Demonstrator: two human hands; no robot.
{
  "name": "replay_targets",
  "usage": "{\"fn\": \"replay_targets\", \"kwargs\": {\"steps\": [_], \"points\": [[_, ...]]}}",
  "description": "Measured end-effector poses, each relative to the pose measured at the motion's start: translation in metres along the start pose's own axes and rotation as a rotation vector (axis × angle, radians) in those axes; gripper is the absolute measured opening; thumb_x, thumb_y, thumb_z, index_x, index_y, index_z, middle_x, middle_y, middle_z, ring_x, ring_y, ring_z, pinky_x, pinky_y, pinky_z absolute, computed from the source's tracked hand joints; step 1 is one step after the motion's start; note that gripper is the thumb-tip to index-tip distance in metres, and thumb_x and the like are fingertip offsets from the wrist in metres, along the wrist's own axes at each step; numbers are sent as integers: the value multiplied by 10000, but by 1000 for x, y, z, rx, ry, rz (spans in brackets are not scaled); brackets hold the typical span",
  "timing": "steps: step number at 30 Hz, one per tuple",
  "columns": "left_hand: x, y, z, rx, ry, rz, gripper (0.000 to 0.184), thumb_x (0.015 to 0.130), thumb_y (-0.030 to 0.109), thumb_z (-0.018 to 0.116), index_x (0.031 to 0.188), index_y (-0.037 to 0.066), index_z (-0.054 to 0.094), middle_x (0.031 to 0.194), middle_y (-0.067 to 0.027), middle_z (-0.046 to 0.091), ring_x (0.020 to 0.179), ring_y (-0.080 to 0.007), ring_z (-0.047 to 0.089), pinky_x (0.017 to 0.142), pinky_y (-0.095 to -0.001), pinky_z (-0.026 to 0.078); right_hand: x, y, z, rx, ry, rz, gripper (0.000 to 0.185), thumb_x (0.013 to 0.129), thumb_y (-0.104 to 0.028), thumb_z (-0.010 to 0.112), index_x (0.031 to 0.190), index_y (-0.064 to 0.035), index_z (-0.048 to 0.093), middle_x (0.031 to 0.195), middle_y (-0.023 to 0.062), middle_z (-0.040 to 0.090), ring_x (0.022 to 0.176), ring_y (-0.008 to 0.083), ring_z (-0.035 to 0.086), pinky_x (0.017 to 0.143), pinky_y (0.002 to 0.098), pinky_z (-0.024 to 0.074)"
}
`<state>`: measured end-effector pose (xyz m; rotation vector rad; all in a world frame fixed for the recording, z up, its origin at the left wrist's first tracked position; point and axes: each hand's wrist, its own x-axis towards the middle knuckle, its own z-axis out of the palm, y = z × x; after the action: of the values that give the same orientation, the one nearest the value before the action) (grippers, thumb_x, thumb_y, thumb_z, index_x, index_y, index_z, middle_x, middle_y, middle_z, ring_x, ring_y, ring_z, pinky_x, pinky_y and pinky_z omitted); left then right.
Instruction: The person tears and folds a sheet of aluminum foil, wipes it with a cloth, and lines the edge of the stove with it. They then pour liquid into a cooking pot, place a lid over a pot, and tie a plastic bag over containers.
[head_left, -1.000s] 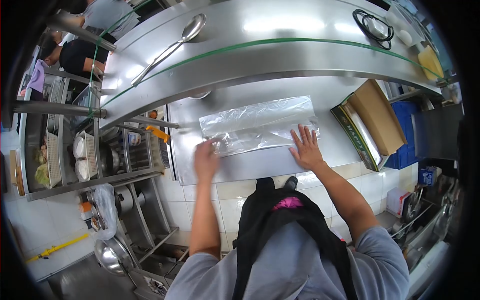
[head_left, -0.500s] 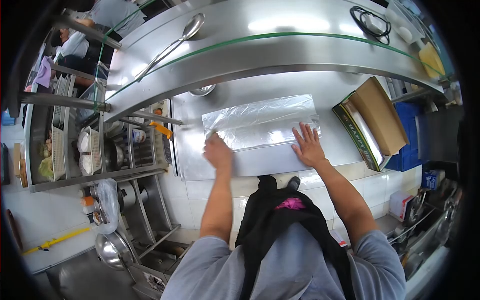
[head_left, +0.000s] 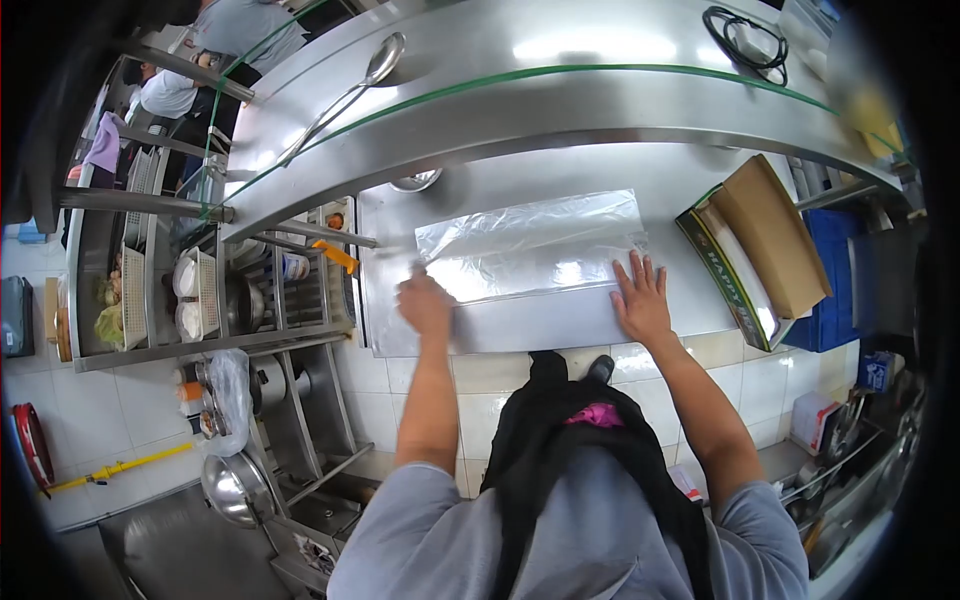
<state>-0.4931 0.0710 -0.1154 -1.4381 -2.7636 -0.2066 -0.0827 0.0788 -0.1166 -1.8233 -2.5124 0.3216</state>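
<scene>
A clear, wrinkled plastic sheet [head_left: 530, 245] lies flat on the steel worktable [head_left: 560, 325]. My left hand [head_left: 427, 305] is at the sheet's lower left corner, with fingers curled and smeared by motion. Whether it pinches the plastic, I cannot tell. My right hand [head_left: 642, 300] rests palm down with fingers spread, its fingertips by the lower right edge of the sheet. To the right stands an open cardboard box [head_left: 775, 245] with a dark green printed side and white contents partly visible.
A raised steel shelf [head_left: 480, 115] crosses the far side, bearing a long metal spoon [head_left: 383, 60] and a coiled black cable [head_left: 745, 45]. Beneath it sits a metal bowl [head_left: 418, 181]. A rack with baskets [head_left: 207, 290] stands left; a blue crate [head_left: 830, 275] is behind the box.
My left hand has shifted slightly left, away from the sheet's middle. The right hand stays spread near the right edge. The whole view has shifted a little.
</scene>
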Motion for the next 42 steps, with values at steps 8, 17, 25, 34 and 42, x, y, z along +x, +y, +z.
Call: {"fn": "replay_targets", "kwargs": {"steps": [8,17,25,34,42], "points": [[-93,112,11,-279,-19,513,427,896,122,526,1320,160,567,1027,-169,632,912,-373,620,775,-522,490,-15,12,9,9,13,-30,635,1017,-408,466,1582,-171,298,1651,188,190,1517,401,186,1209,614,123],[-18,12,-4,120,101,61,428,856,244,649,1265,132,597,1034,-178,620,918,-365,632,751,-505,503,-24,31,6,48,27,-28,626,1008,-389,486,1559,-128,345,1640,172,240,1515,390,205,1210,618,108],[-94,194,44,-113,-6,351,450,862,187,608,1300,117,529,1227,-186,557,1118,-384,561,906,-533,448,-32,43,-1,34,43,-38,642,1005,-403,487,1558,-111,341,1626,174,272,1504,398,227,1203,632,109],[-181,392,39,-505,-210,666,498,831,101,645,1324,101,576,1249,-164,539,1143,-380,520,920,-511,424,-84,72,-3,278,176,285,649,799,-69,582,1434,-34,452,1559,259,322,1485,456,234,1193,635,145],[-192,315,25,-496,-197,713,489,849,89,624,1335,111,579,1228,-148,546,1113,-365,531,923,-494,407,-140,84,19,394,326,376,566,828,-42,585,1388,-77,509,1526,206,380,1446,453,297,1169,607,222]]}}
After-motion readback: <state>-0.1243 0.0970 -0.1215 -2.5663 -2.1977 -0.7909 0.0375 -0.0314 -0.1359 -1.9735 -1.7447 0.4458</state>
